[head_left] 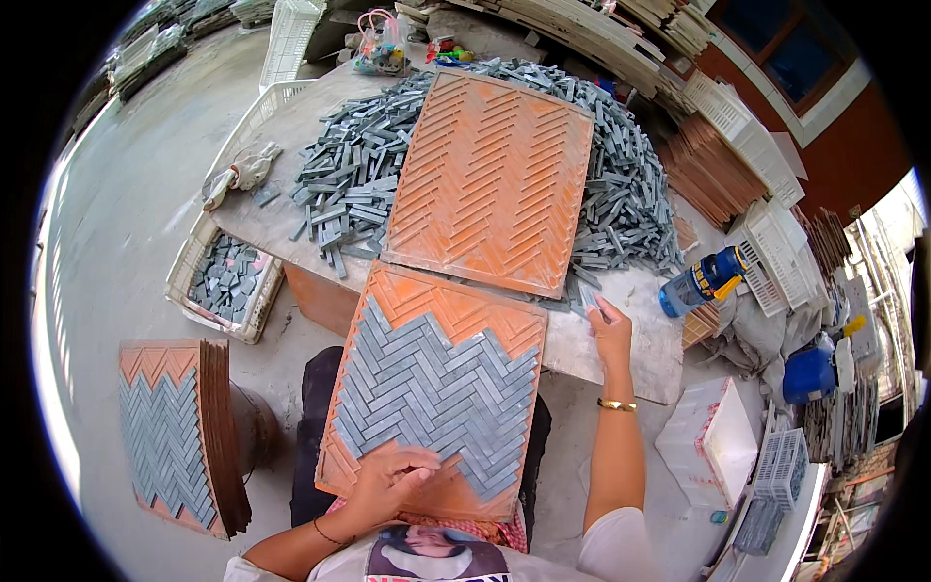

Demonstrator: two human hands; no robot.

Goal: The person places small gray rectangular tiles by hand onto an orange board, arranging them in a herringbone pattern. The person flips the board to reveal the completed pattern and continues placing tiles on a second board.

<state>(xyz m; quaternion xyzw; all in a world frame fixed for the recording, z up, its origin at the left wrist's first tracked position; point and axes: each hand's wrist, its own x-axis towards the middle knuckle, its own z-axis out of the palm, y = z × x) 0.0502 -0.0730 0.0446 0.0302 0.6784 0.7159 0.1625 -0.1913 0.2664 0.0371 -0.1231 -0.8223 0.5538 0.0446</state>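
Note:
On my lap rests an orange grooved tray (446, 289), its middle laid with grey stone strips (436, 388) in a herringbone pattern. My left hand (393, 477) is over the tray's lower part, fingers bent together with the thumb; whether a strip is in them is hidden. To the right of the tray, at the near edge of the loose strip pile, my right hand (611, 332) is pinched near a small pale grey strip (588, 301). Beyond my tray a second orange grooved tray (490, 184) lies bare on the loose grey strips (621, 184).
Left on the floor, a stack of trays (160, 436) is topped by a patterned one. A white crate (254, 315) holds broken grey pieces. On the table (650, 339) lies a blue bottle (703, 281); a white box (708, 436) and baskets stand at right.

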